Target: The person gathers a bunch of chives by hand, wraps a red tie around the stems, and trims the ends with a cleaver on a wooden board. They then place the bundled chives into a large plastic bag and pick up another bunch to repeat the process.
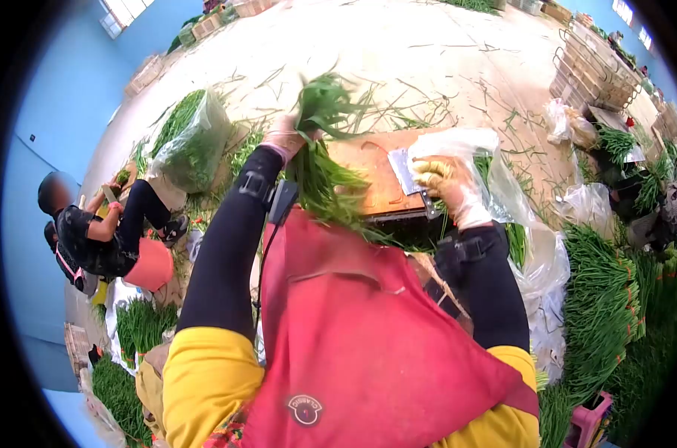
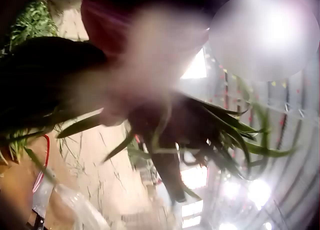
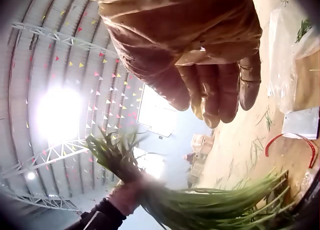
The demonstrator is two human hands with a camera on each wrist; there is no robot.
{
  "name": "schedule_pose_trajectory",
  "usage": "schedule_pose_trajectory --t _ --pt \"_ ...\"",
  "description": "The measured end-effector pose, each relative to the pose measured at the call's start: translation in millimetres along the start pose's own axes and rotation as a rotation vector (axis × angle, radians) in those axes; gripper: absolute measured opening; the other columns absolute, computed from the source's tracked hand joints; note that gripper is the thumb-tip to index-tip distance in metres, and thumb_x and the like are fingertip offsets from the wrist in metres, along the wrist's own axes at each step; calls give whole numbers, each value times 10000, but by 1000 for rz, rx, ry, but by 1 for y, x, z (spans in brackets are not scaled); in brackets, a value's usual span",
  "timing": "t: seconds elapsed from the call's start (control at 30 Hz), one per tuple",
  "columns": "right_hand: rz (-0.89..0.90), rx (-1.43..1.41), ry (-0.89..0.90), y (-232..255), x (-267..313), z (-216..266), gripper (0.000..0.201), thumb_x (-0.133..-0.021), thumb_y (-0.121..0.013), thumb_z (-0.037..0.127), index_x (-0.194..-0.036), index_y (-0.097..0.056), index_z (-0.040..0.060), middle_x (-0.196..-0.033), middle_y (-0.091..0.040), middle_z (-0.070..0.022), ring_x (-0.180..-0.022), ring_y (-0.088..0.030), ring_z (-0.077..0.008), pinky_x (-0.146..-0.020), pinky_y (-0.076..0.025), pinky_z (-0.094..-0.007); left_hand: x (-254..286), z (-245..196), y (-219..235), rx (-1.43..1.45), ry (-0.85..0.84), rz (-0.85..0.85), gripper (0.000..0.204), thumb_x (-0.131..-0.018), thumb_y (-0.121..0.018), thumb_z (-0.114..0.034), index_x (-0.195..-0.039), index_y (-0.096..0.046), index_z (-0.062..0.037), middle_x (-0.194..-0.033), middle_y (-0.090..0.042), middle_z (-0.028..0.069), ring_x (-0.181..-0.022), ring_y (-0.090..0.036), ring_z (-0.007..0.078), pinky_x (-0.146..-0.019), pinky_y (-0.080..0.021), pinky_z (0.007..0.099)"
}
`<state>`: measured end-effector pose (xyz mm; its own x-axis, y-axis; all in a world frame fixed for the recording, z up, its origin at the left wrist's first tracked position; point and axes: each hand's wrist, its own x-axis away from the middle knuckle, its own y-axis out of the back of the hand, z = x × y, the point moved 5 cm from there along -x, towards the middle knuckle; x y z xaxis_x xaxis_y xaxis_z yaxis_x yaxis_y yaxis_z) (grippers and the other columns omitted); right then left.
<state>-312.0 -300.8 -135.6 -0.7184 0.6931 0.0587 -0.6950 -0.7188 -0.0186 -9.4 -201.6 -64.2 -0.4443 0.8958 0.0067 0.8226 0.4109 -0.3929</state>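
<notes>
My left hand (image 1: 285, 137) grips a bunch of long green stalks (image 1: 320, 175) near its leafy upper end, left of a wooden board (image 1: 364, 160). In the right wrist view the same bunch (image 3: 210, 205) hangs from the left hand (image 3: 129, 194) across the lower part. My gloved right hand (image 1: 444, 183) is over the board's right side, beside a flat metal plate (image 1: 404, 172); its fingers (image 3: 210, 95) hang loosely bent with nothing in them. A red band (image 3: 285, 137) lies on the board near the plate. The left wrist view is blurred around the hand (image 2: 145, 60).
Clear plastic (image 1: 536, 254) lies right of the board. A bagged heap of greens (image 1: 193, 142) stands at the left, with a seated person (image 1: 100, 231) beyond. Tied bundles (image 1: 600, 299) are piled at the right, and stacked crates (image 1: 592, 71) stand behind. Loose stalks litter the floor (image 1: 398, 45).
</notes>
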Motion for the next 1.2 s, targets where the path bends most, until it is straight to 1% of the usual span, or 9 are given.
schedule_pose_trajectory --t 0.17,0.37,0.5,0.53,0.7,0.83,1.03,1.1,1.2 --pt "28 472 198 -15 7 37 331 -832 -581 127 -1128 -594 -21 -1048 -655 -85 -975 -610 -201 -858 -468 -304 -5 -58 -36 -1458 -427 -70 371 -802 -683 -355 -1020 -655 -56 -828 -678 130 -785 -651 244 -743 -505 334" --pt "163 426 422 -56 -25 35 693 -771 -678 183 -1359 -358 1 -1308 -473 -197 -1240 -436 -278 -1030 -346 -317 -9 -137 -93 -1322 -714 -154 350 -743 -751 -291 -991 -676 -56 -875 -688 27 -795 -624 161 -775 -488 279" --pt "18 757 512 -64 -24 -6 997 -628 -777 344 -1411 -240 41 -1415 -304 -220 -1315 -296 -353 -1088 -250 -423 -9 -193 -98 -850 -527 -98 232 -736 -726 -106 -923 -662 14 -877 -682 78 -761 -656 168 -725 -546 264" --pt "23 956 855 -75 -9 10 1070 -600 -806 375 -1426 -199 68 -1431 -266 -204 -1342 -227 -372 -1097 -200 -470 -18 -202 -92 -752 -530 -110 268 -748 -721 -115 -962 -647 27 -879 -683 87 -751 -659 177 -717 -546 272" --pt "-273 678 697 -85 -5 62 967 -619 -815 240 -1413 -281 101 -1391 -327 -184 -1302 -281 -394 -1069 -242 -480 -12 -211 -120 -1069 -441 -245 415 -819 -671 -184 -1140 -553 51 -978 -669 111 -821 -658 195 -755 -532 286" --pt "-393 611 1039 -89 7 93 701 -633 -770 105 -1276 -490 105 -1243 -471 -159 -1141 -462 -335 -937 -412 -381 -9 -208 -140 -820 -556 -182 154 -782 -691 -133 -824 -667 14 -719 -646 93 -624 -614 184 -549 -483 295" --pt "156 -446 231 -95 -73 -94 175 -722 -635 8 -891 -642 52 -884 -638 -142 -820 -613 -299 -705 -506 -346 4 -226 -147 -802 -532 -335 171 -762 -683 -114 -778 -646 51 -680 -632 112 -578 -613 206 -528 -498 317" --pt "472 1246 422 -98 -18 -66 166 -738 -633 56 -900 -663 75 -857 -662 -136 -806 -626 -299 -709 -500 -368 15 -234 -151 -912 -571 -359 162 -775 -668 -108 -776 -647 52 -690 -630 107 -585 -615 207 -534 -503 314" --pt "753 1067 -61 -77 8 -118 319 -694 -686 159 -1003 -667 84 -925 -669 -130 -849 -632 -281 -763 -493 -361 15 -248 -136 -719 -542 -218 144 -814 -639 -108 -830 -651 35 -717 -634 90 -599 -611 189 -557 -507 302"
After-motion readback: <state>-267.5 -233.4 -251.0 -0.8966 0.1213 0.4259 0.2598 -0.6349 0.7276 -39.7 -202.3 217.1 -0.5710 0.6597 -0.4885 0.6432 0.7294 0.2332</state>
